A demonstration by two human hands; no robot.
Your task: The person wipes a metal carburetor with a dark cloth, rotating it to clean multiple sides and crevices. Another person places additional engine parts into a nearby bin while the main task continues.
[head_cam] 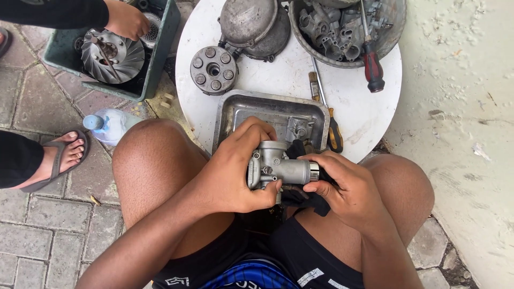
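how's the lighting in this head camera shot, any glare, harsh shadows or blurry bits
Head view: soft, even daylight with no hard shadows; mild shine on the metal tray and on the carburetor held by the left hand and right hand; the white table looks bright but not blown out; focus is sharp throughout, with slight wide-angle stretch at the edges.

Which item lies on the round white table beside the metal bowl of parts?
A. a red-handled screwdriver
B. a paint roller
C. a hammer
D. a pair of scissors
A: a red-handled screwdriver rests against the metal bowl on the round white table.
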